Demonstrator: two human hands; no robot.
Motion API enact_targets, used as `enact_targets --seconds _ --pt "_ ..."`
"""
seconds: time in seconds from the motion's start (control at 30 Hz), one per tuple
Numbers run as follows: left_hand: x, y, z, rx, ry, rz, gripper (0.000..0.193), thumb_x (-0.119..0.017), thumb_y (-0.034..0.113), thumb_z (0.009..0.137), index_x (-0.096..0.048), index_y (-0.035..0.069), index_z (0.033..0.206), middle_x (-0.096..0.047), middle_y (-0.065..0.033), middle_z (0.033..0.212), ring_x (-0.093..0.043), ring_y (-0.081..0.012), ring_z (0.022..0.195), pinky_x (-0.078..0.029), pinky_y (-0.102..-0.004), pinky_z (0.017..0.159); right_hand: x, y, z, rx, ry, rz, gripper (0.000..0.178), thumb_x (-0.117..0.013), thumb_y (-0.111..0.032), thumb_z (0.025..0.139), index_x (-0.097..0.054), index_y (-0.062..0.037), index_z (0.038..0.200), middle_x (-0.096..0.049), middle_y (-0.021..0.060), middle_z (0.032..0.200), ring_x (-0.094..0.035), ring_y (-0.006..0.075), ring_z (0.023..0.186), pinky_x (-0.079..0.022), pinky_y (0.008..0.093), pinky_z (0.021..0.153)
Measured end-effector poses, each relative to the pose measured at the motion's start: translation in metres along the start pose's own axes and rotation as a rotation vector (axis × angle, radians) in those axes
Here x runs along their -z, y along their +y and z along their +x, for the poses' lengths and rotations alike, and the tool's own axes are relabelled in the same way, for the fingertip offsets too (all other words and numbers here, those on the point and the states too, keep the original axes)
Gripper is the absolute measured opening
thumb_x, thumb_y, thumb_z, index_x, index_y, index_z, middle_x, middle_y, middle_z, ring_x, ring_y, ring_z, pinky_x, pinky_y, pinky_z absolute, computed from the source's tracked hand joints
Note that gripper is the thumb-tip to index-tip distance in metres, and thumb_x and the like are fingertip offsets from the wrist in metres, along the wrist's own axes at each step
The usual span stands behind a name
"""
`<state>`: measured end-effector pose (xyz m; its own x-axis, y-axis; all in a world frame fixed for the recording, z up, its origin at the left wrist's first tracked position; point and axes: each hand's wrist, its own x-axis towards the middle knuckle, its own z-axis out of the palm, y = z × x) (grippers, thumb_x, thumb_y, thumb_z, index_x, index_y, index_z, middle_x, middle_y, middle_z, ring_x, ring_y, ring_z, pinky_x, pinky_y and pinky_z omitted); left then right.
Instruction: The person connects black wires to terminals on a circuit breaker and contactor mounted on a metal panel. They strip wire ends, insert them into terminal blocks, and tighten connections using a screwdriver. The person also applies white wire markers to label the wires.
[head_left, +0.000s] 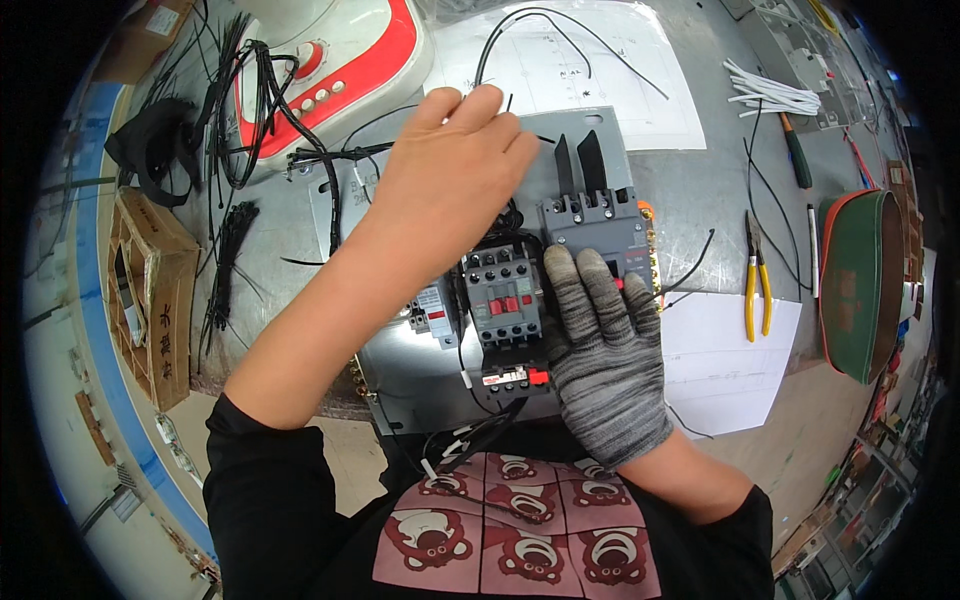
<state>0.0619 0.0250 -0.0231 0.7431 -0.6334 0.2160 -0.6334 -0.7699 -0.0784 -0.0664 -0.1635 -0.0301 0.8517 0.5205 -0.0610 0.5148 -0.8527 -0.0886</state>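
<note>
My bare left hand (pixel 455 160) is closed over the upper part of a grey metal mounting plate (pixel 400 355). Thin black wires (pixel 520 14) rise from its fingers and arch to the right. In a grey striped glove, my right hand (pixel 605 350) lies flat, fingers stretched over the lower edge of a grey circuit breaker (pixel 600 222). Left of the glove sits a contactor (pixel 502 300), with a thermal overload relay (pixel 515 380) below it. A small light-grey device (pixel 435 312) stands beside the contactor, partly under my left forearm. My left fingertips are partly hidden.
Bundled black cables (pixel 262 110) hang by a white-and-red machine (pixel 350 70). A cardboard box (pixel 155 290) stands left. Paper drawings (pixel 640 70) lie behind the plate. Yellow-handled pliers (pixel 757 290), a screwdriver (pixel 796 150), white tubing (pixel 770 92) and a green pouch (pixel 858 285) are on the right.
</note>
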Motion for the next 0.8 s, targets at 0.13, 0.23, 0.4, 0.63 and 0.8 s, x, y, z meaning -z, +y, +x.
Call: enact_targets --seconds 0.13,0.23,0.4,0.63,0.8 --pt "-0.004 -0.006 0.001 -0.044 0.029 -0.02 0.021 -0.065 0.006 0.068 -0.06 0.009 0.088 -0.057 -0.0005 0.088 -0.053 -0.0192 0.096 -0.04 -0.0349 0.092 -0.004 0.001 -0.001 0.016 0.019 -0.041 0.053 -0.052 -0.026 0.088 -0.048 -0.0109 0.139 -0.029 0.006 0.157 -0.022 0.0256 0.146 -0.013 0.048 0.117" --pt "-0.005 -0.009 -0.003 -0.006 -0.013 -0.03 0.022 -0.066 0.005 0.07 -0.059 0.009 0.091 -0.058 -0.0013 0.084 -0.053 -0.0204 0.093 -0.04 -0.0358 0.092 -0.004 0.0 -0.001 0.006 0.016 -0.002 0.049 -0.051 -0.024 0.09 -0.05 -0.0121 0.137 -0.029 0.0058 0.157 -0.022 0.0259 0.146 -0.011 0.0473 0.118" --pt "-0.004 -0.004 -0.003 0.1 -0.01 -0.082 0.012 -0.066 0.005 0.074 -0.062 0.007 0.086 -0.064 -0.0037 0.078 -0.058 -0.0212 0.087 -0.038 -0.0348 0.093 -0.001 0.001 -0.001 0.017 0.001 -0.024 0.051 -0.052 -0.023 0.089 -0.049 -0.0121 0.138 -0.028 0.0057 0.157 -0.022 0.0258 0.146 -0.01 0.0477 0.118" --pt "-0.008 -0.019 -0.001 0.536 -0.163 -1.012 0.019 -0.072 0.007 0.078 -0.059 0.006 0.092 -0.066 0.0002 0.082 -0.048 -0.0102 0.068 -0.041 -0.0254 0.068 -0.004 -0.001 0.001 -0.004 0.031 0.003 0.052 -0.053 -0.025 0.087 -0.049 -0.0125 0.137 -0.03 0.0051 0.156 -0.024 0.0251 0.145 -0.011 0.0474 0.118" --pt "-0.013 -0.03 -0.009 0.363 -0.179 -1.187 0.014 -0.071 0.005 0.078 -0.06 0.004 0.086 -0.065 0.0027 0.082 -0.046 -0.0068 0.068 -0.041 -0.0244 0.067 0.002 0.0 0.002 -0.006 -0.007 0.046 0.051 -0.052 -0.026 0.088 -0.049 -0.0128 0.138 -0.031 0.005 0.156 -0.024 0.0251 0.145 -0.012 0.0475 0.118"
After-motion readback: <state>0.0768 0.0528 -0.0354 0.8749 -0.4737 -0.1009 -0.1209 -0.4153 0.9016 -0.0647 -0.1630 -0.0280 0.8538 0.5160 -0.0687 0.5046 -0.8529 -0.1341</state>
